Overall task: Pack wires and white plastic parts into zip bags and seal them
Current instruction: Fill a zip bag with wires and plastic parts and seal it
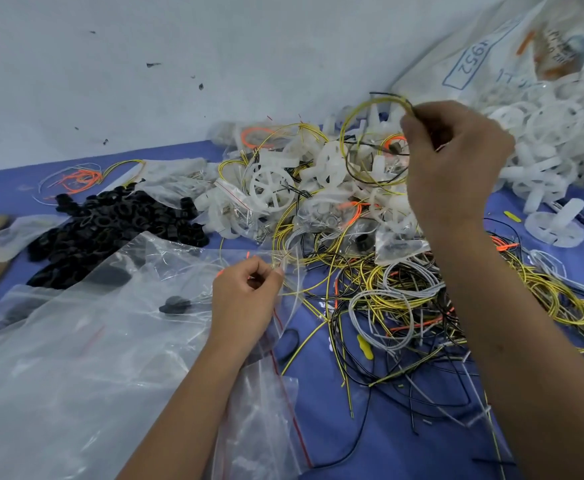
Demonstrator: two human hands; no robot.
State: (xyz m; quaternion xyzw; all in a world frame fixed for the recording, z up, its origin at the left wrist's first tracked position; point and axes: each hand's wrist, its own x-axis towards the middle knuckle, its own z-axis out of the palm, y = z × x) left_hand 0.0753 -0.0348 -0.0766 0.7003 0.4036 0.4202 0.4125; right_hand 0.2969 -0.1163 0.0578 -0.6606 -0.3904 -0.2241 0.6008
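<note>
Blue table (370, 441) strewn with wires (398, 299), frame center. Right hand (456, 161) pinching a wire loop (363, 147), upper right. Left hand (245, 299) pinching a zip bag (110, 341) edge, lower left.

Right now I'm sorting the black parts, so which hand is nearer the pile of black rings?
Left. The left hand pinches a zip bag's edge just right of the pile of black rings. The right hand holds a yellow wire loop far to its right.
</note>
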